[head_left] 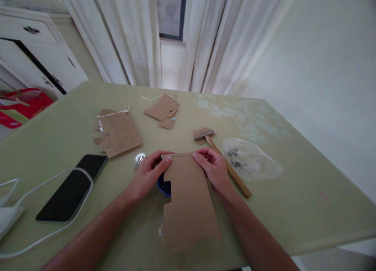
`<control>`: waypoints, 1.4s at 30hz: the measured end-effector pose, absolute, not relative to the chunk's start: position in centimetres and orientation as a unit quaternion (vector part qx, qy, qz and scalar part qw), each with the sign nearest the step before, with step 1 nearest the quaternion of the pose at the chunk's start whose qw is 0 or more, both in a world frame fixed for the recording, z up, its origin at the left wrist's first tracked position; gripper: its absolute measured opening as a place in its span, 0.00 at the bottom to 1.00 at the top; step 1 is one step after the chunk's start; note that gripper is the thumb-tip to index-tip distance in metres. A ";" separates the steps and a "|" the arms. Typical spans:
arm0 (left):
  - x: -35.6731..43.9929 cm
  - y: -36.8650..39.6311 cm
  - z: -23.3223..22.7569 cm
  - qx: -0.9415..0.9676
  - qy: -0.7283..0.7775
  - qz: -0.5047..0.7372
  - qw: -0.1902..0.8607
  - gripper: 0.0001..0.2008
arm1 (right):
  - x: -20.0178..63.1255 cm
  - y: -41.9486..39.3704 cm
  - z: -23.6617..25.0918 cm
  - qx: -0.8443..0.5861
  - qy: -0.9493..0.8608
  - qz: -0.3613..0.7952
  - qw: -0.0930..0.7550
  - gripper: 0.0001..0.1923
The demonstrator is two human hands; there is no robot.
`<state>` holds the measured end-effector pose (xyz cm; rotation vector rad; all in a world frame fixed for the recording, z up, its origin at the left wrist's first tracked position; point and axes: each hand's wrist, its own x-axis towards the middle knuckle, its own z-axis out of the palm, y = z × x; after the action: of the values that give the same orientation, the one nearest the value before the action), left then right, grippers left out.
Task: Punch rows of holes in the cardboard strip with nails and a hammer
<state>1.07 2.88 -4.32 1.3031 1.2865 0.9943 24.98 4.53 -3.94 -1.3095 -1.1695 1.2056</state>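
Note:
Both hands grip a long piece of brown cardboard (189, 200) by its far end, where a row of small dark holes runs along the edge. My left hand (151, 171) pinches the left corner, thumb on top. At the right corner, my right hand (214, 169) does the same, its fingers tucked underneath. A notch is cut in the cardboard's left side. Through it shows part of a dark blue object (164, 186), mostly covered. Close to my right wrist lies a hammer (232, 171) with a wooden handle. A small metal tool (140, 161) sits beside my left hand.
Another cardboard piece (122, 134) with rows of holes lies at left, and cardboard scraps (163, 107) lie at the back. A black phone (73, 188) with a white cable (48, 236) is on the left. A clear plastic bag (252, 159) holding small dark items lies right of the hammer.

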 end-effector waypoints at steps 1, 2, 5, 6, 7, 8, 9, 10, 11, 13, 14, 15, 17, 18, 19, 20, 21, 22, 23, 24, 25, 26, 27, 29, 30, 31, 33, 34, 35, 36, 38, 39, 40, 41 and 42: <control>1.4 2.6 -4.4 0.521 0.529 0.416 0.524 0.28 | 25.0 4.5 -3.9 -0.538 -0.482 0.496 0.482 0.17; 1.7 2.2 -4.6 0.505 0.530 0.426 0.531 0.27 | 25.0 4.5 -3.8 -0.538 -0.481 0.498 0.482 0.17; 2.3 1.3 -5.0 0.468 0.550 0.467 0.511 0.23 | 25.0 4.3 -3.6 -0.534 -0.474 0.511 0.478 0.18; 2.5 1.1 -5.1 0.455 0.554 0.478 0.508 0.22 | 24.9 4.3 -3.5 -0.531 -0.473 0.517 0.476 0.18; 2.7 0.8 -5.1 0.440 0.555 0.486 0.512 0.22 | 24.9 4.2 -3.4 -0.529 -0.473 0.523 0.472 0.18; 2.9 0.6 -5.1 0.423 0.557 0.493 0.518 0.22 | 24.9 4.2 -3.4 -0.527 -0.475 0.527 0.468 0.18; 3.0 0.5 -5.1 0.409 0.557 0.496 0.526 0.23 | 24.9 4.1 -3.3 -0.527 -0.478 0.528 0.464 0.18; 3.1 0.4 -5.1 0.397 0.556 0.494 0.537 0.24 | 24.8 4.1 -3.2 -0.528 -0.481 0.528 0.459 0.18; 3.2 0.3 -5.0 0.387 0.553 0.489 0.552 0.25 | 24.8 4.1 -3.2 -0.529 -0.486 0.526 0.455 0.18; 3.2 0.2 -4.7 0.370 0.540 0.471 0.591 0.28 | 24.7 3.9 -3.1 -0.532 -0.495 0.519 0.450 0.18; 3.2 0.2 -4.6 0.363 0.533 0.461 0.609 0.30 | 24.7 3.9 -3.1 -0.533 -0.499 0.515 0.449 0.17; 3.1 0.1 -4.5 0.358 0.528 0.453 0.623 0.31 | 24.7 3.8 -3.1 -0.533 -0.499 0.514 0.450 0.17; 3.0 0.1 -4.2 0.357 0.524 0.444 0.633 0.32 | 24.6 3.7 -3.1 -0.529 -0.491 0.521 0.456 0.17; 3.0 0.0 -4.1 0.362 0.523 0.442 0.633 0.31 | 24.5 3.6 -3.2 -0.524 -0.486 0.529 0.457 0.17; 3.0 0.0 -4.0 0.370 0.520 0.441 0.631 0.30 | 24.5 3.5 -3.2 -0.519 -0.480 0.538 0.458 0.18; 3.0 0.0 -3.9 0.379 0.517 0.440 0.629 0.28 | 24.5 3.5 -3.3 -0.513 -0.477 0.547 0.458 0.18; 2.9 0.0 -3.8 0.386 0.514 0.439 0.628 0.27 | 24.5 3.5 -3.3 -0.507 -0.477 0.554 0.457 0.18; 2.9 0.0 -3.7 0.393 0.511 0.437 0.627 0.26 | 24.5 3.5 -3.3 -0.501 -0.479 0.558 0.456 0.17; 2.9 0.0 -3.6 0.397 0.510 0.436 0.626 0.26 | 24.5 3.5 -3.3 -0.498 -0.484 0.559 0.453 0.17; 2.9 0.0 -3.6 0.400 0.511 0.436 0.624 0.25 | 24.5 3.6 -3.3 -0.497 -0.490 0.557 0.450 0.16; 2.9 0.0 -3.6 0.400 0.513 0.436 0.622 0.25 | 24.5 3.6 -3.3 -0.500 -0.496 0.551 0.447 0.16; 2.9 0.0 -3.6 0.400 0.516 0.435 0.620 0.25 | 24.5 3.6 -3.3 -0.506 -0.502 0.543 0.444 0.16; 2.8 0.0 -3.6 0.400 0.518 0.433 0.619 0.25 | 24.5 3.6 -3.2 -0.511 -0.508 0.535 0.441 0.16; 2.8 0.1 -3.6 0.405 0.518 0.423 0.623 0.26 | 24.4 3.5 -3.2 -0.518 -0.515 0.524 0.439 0.16; 2.7 0.1 -3.6 0.410 0.517 0.418 0.625 0.27 | 24.4 3.4 -3.2 -0.518 -0.515 0.522 0.440 0.17; 2.7 0.1 -3.5 0.416 0.515 0.412 0.626 0.28 | 24.3 3.4 -3.2 -0.517 -0.512 0.524 0.442 0.17; 2.6 0.2 -3.4 0.429 0.516 0.405 0.622 0.30 | 24.4 3.3 -3.2 -0.514 -0.503 0.531 0.448 0.17; 2.5 0.2 -3.3 0.434 0.518 0.402 0.618 0.29 | 24.4 3.3 -3.3 -0.512 -0.499 0.534 0.451 0.17; 2.4 0.2 -3.3 0.439 0.518 0.400 0.615 0.29 | 24.5 3.3 -3.3 -0.508 -0.499 0.539 0.450 0.18; 2.4 0.3 -3.2 0.444 0.518 0.399 0.613 0.28 | 24.5 3.3 -3.4 -0.503 -0.501 0.544 0.447 0.18; 2.2 0.3 -3.3 0.454 0.511 0.396 0.613 0.26 | 24.6 3.4 -3.3 -0.492 -0.508 0.554 0.439 0.18; 2.2 0.3 -3.3 0.458 0.507 0.395 0.614 0.25 | 24.7 3.4 -3.3 -0.490 -0.510 0.558 0.434 0.18; 2.1 0.3 -3.3 0.462 0.504 0.393 0.615 0.24 | 24.7 3.4 -3.2 -0.491 -0.512 0.559 0.430 0.17; 2.1 0.2 -3.3 0.465 0.503 0.393 0.613 0.24 | 24.7 3.4 -3.1 -0.493 -0.513 0.559 0.426 0.17; 2.1 0.2 -3.3 0.466 0.505 0.394 0.611 0.24 | 24.7 3.4 -3.0 -0.497 -0.515 0.555 0.424 0.18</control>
<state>2.08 0.24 -3.34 1.0768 1.1650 0.9085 24.72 3.43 -3.03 -1.2442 -1.2884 1.3875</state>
